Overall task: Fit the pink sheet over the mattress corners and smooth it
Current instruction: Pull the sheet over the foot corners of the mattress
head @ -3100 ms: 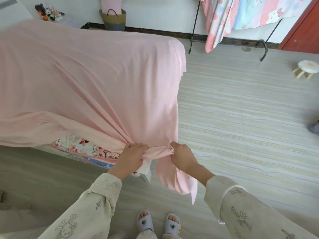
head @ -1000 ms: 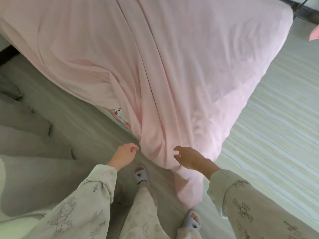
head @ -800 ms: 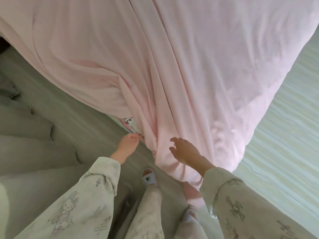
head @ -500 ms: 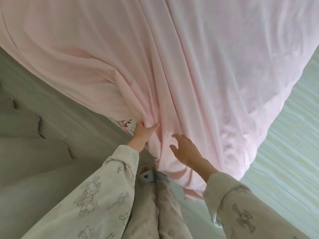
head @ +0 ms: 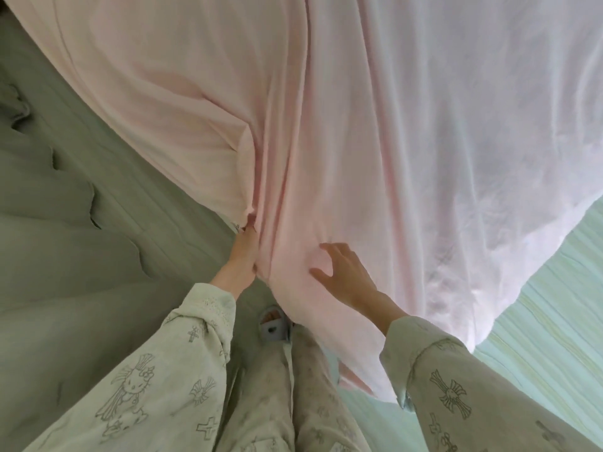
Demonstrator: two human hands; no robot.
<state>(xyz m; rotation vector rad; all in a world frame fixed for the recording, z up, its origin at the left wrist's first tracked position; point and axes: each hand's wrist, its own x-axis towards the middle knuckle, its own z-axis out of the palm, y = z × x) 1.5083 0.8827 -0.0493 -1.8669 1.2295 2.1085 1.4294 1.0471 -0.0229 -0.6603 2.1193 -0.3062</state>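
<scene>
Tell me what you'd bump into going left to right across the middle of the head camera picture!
Grey floor → left hand gripping the sheet's edge → bunched folds of the pink sheet → right hand, fingers spread on the sheet → striped floor.

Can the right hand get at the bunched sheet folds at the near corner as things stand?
Probably yes. The right hand hovers open just over the pink sheet beside the folds, nothing between; the left hand sits at their other side.

sheet (head: 359,125) draped ahead over bed corner | left hand (head: 243,259) at its left fold | right hand (head: 346,275) on its front
</scene>
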